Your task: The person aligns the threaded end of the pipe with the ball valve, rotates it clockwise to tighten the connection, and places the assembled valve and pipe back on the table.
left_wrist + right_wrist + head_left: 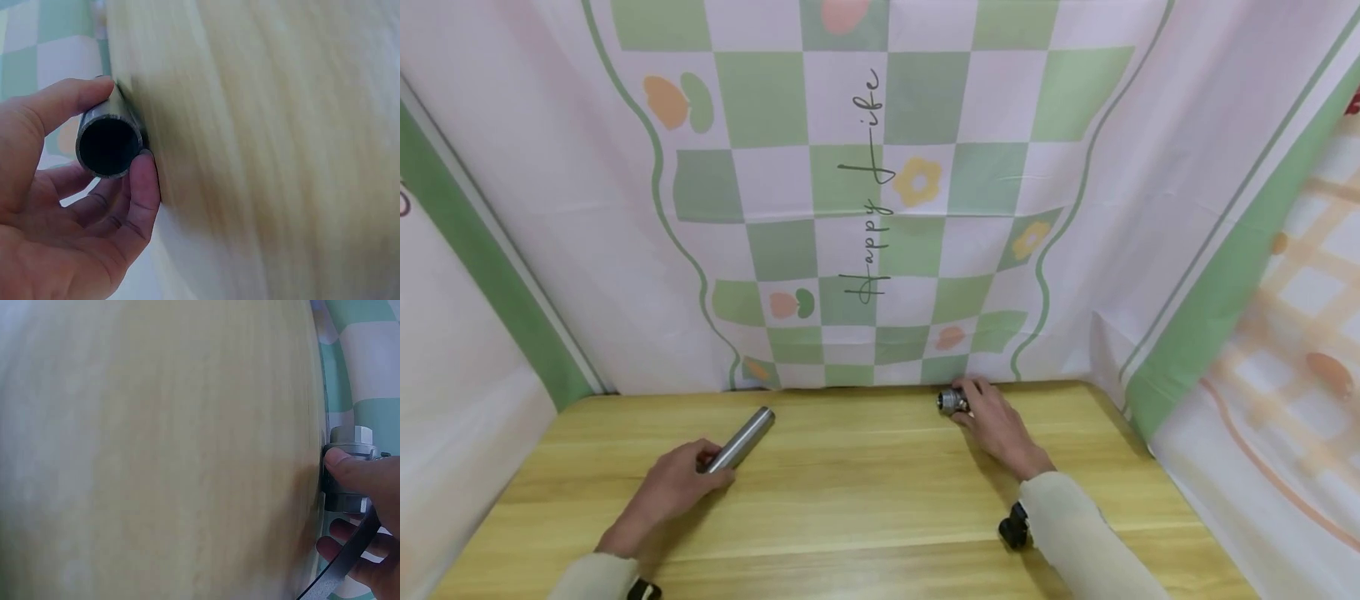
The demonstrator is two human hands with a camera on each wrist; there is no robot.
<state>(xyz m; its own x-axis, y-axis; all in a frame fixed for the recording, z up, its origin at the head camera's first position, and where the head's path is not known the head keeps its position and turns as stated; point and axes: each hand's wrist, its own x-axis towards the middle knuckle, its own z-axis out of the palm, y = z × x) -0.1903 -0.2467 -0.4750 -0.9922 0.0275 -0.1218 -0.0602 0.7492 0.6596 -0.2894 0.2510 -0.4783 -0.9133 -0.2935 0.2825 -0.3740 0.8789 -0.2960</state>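
Note:
My left hand (662, 487) grips a short, hollow metal pipe (741, 439) near its close end. The pipe lies at a slant just over the wooden table, its far end pointing away and to the right. In the left wrist view, thumb and fingers curl round the pipe (92, 132) and its dark open bore faces the camera. Over at the back right, my right hand (1000, 425) holds a metal ball valve (951, 402) close to the table's back edge. The right wrist view shows the thumb on the valve body (340, 482) and a long flat lever (347, 555) running down past the fingers.
Both hands work over a wood-grain table (865, 492). Behind its back edge hangs a green and white checked cloth (842, 250) with lettering, and more printed cloth (1300, 367) closes off the right side. A black camera mount (1015, 527) sits on the right wrist.

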